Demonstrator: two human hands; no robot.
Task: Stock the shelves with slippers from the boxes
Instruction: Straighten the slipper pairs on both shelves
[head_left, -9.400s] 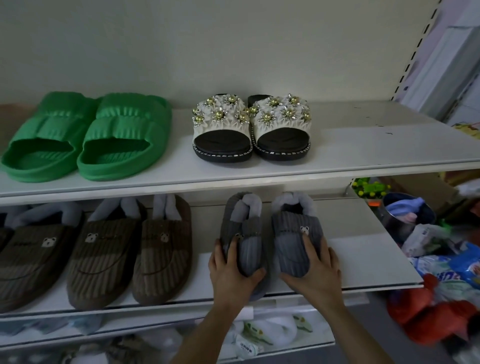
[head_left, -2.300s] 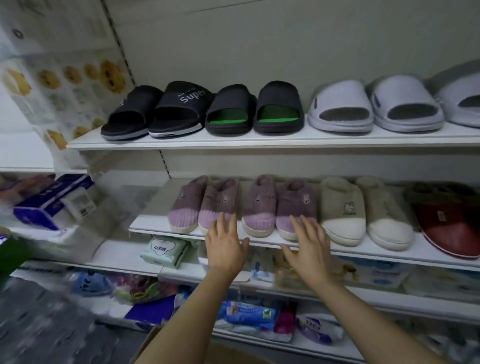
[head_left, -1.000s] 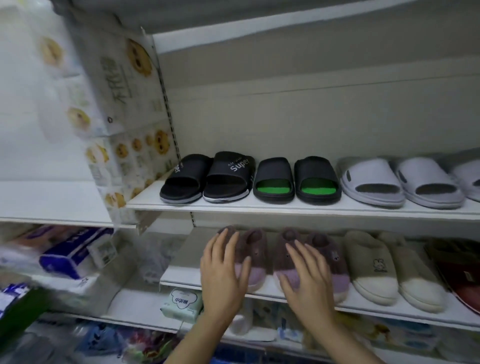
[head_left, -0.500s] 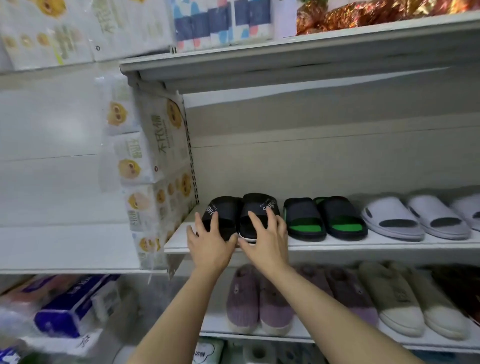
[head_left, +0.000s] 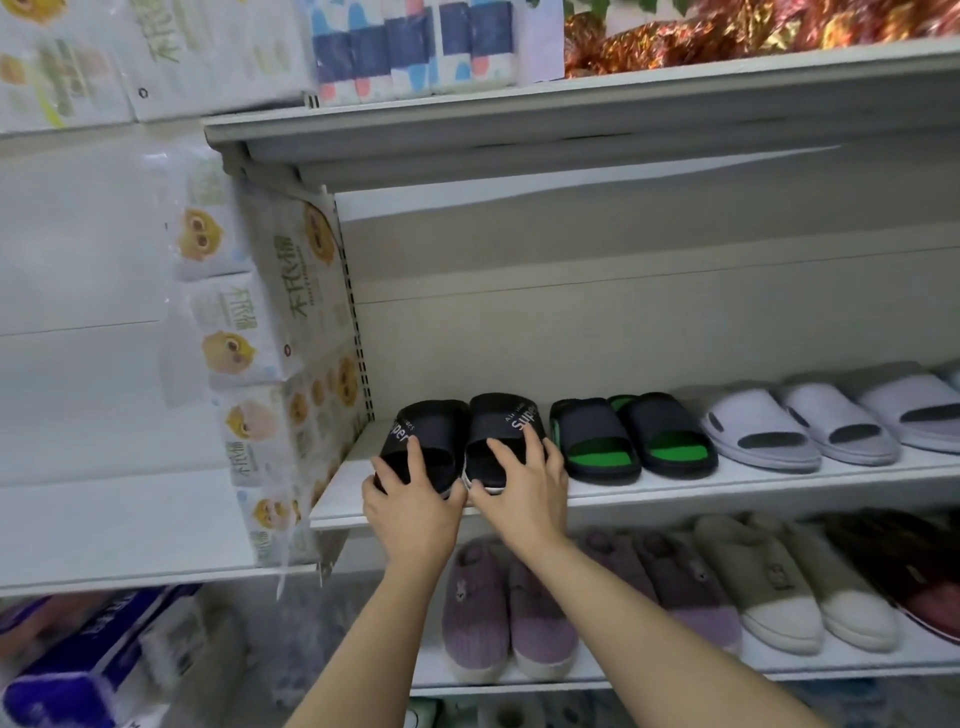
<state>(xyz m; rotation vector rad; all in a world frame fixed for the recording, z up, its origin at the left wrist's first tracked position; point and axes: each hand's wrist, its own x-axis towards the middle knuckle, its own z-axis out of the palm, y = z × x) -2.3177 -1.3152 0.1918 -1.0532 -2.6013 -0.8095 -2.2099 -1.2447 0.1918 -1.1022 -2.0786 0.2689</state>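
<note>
A pair of black slides printed "Super" stands at the left end of the white middle shelf (head_left: 779, 486). My left hand (head_left: 413, 506) grips the front of the left black slide (head_left: 431, 431). My right hand (head_left: 524, 488) lies over the front of the right black slide (head_left: 506, 421), fingers spread on its strap and footbed. Beside them stand black slides with green insoles (head_left: 631, 436) and pale lilac slides (head_left: 810, 423). On the shelf below are purple fuzzy slippers (head_left: 506, 608) and beige slippers (head_left: 774, 587).
Stacked tissue packs (head_left: 270, 353) wrapped in plastic stand just left of the shelf upright. An upper shelf (head_left: 571, 114) carries paper rolls and shiny gold packaging. Blue tissue packs (head_left: 78, 654) lie at the lower left.
My hands rose from the purple slippers on the lower shelf to the black slides on the middle shelf. Since half a second ago they have closed further over the slides' fronts.
</note>
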